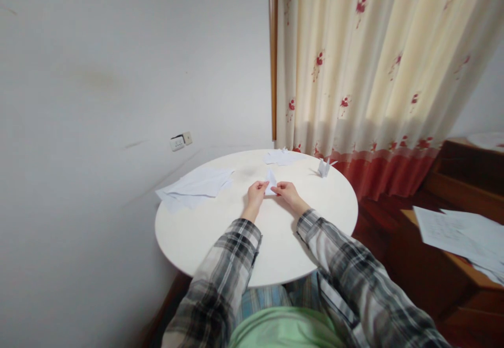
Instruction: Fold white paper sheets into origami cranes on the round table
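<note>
A small folded piece of white paper (pixel 271 181), pointed at its far end, is held between my two hands over the round white table. My left hand (pixel 256 192) pinches its left edge between thumb and fingers. On the opposite edge, my right hand (pixel 289 194) grips the paper with the thumb on top. Beyond them and to the right stands a folded paper crane (pixel 324 168) with thin points sticking up. The exact folds under my fingers are too small to make out.
Sheets of white paper (pixel 197 184) lie stacked at the left of the round table (pixel 220 238), and more paper pieces (pixel 280 157) at its far edge. A wall is close on the left, a curtain (pixel 354 75) behind. A wooden cabinet with printed sheets (pixel 452 230) stands right.
</note>
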Demonstrator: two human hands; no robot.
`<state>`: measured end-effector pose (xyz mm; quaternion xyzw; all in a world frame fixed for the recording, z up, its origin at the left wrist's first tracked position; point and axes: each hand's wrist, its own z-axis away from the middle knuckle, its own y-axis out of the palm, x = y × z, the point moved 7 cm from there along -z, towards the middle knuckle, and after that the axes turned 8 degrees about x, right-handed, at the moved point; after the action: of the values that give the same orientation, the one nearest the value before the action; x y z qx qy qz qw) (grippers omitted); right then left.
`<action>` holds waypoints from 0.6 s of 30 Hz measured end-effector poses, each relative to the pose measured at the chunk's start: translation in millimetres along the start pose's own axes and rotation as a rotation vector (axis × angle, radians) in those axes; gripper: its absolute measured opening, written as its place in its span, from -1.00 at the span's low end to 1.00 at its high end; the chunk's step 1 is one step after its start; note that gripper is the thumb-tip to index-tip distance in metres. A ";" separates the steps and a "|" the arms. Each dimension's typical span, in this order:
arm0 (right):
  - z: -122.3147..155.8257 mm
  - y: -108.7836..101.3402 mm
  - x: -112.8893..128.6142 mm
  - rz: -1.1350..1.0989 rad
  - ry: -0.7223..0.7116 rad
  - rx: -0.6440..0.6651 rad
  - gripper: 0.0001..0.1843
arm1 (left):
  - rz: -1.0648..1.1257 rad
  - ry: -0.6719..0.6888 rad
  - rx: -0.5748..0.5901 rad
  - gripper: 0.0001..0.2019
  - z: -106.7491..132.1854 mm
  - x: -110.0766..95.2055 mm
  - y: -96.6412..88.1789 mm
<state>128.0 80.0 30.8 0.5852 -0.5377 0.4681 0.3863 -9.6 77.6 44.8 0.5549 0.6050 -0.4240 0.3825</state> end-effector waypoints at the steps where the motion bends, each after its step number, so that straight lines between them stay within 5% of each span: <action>1: -0.1 -1.0 0.9 0.013 -0.003 -0.014 -0.67 | 0.004 0.004 0.007 -0.75 -0.6 0.1 1.1; 13: -0.4 -11.8 11.2 -0.056 -0.071 -0.080 -0.65 | 0.027 -0.219 0.264 -0.58 3.9 10.5 26.7; 18: 1.7 -9.6 10.4 -0.101 -0.051 -0.071 -0.63 | -0.019 -0.145 0.268 -0.55 2.6 8.7 25.0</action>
<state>137.6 76.8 40.9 0.6092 -0.5336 0.4135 0.4161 14.5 78.8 33.6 0.5629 0.5190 -0.5436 0.3438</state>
